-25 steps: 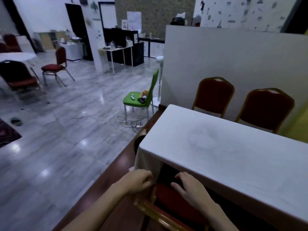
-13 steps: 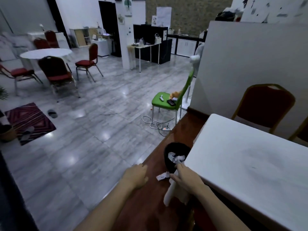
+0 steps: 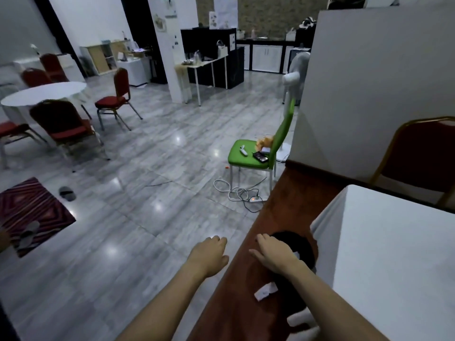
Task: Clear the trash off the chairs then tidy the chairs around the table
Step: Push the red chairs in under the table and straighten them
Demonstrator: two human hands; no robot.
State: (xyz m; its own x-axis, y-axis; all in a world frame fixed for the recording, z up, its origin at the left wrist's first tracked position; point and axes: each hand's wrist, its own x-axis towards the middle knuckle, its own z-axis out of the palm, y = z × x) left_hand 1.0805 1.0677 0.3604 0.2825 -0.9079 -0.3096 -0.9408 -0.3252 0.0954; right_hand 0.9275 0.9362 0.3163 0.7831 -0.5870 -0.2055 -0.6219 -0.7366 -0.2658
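1. Here my left hand (image 3: 209,257) hangs over the grey floor, fingers loosely spread, its grip holding nothing.
2. My right hand (image 3: 275,254) hovers palm-down over the black bin (image 3: 301,244), its grip open and empty too.
3. The bin stands on the brown strip beside the white table (image 3: 398,254); a paper scrap (image 3: 266,291) lies just beside it.
4. A red chair (image 3: 418,153) stands behind the table.

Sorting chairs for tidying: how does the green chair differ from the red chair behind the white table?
The green chair has white legs and carries small items on its seat; the red chair has a gold frame, its seat hidden. The green chair stands out on the tiled floor, while the red one is by the white table. Both stand upright.
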